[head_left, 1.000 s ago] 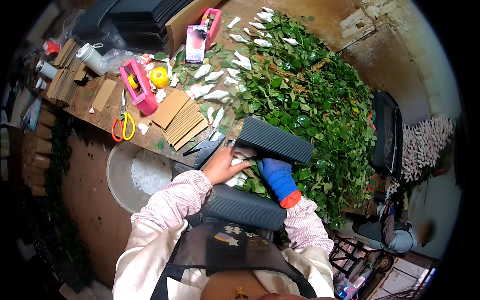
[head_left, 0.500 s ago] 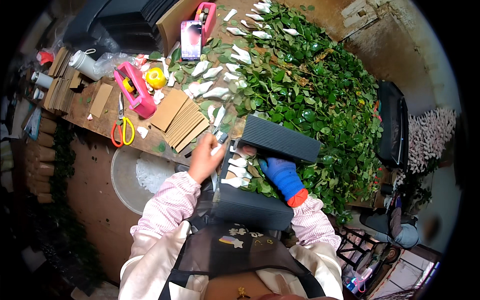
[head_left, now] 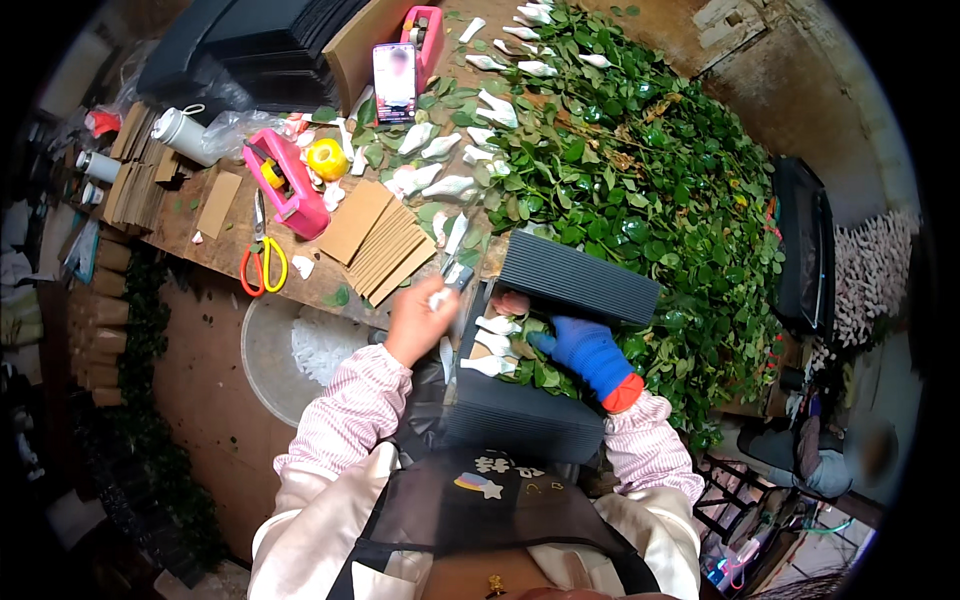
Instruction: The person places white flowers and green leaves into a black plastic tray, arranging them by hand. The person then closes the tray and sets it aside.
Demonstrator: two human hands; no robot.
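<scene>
My left hand point(head_left: 425, 315) is closed on a small white item point(head_left: 440, 298), blurred, beside a silver-and-black hand tool point(head_left: 457, 275) partly hidden behind it. My right hand point(head_left: 580, 355), in a blue knit glove, curls over leafy stems point(head_left: 548, 378), its fingertips partly hidden. Between two ridged dark-grey pieces, upper point(head_left: 577, 272) and lower point(head_left: 525, 425), lie white-sleeved flower heads point(head_left: 495, 342) and a pink bloom point(head_left: 508, 303). Brown card pieces point(head_left: 352, 225) sit beyond my left hand.
Leafy stems point(head_left: 660, 180) pile across the bench. Scissors point(head_left: 262, 262), a pink tape dispenser point(head_left: 295, 200), phone point(head_left: 395, 85) and black stack point(head_left: 240, 60) occupy the back left. A white tub point(head_left: 270, 360) stands below. A co-worker point(head_left: 820, 460) is at right.
My left hand has lifted off the flower heads and moved left to the tool, closing on the white item, uncovering the white heads. My right hand stays among the stems.
</scene>
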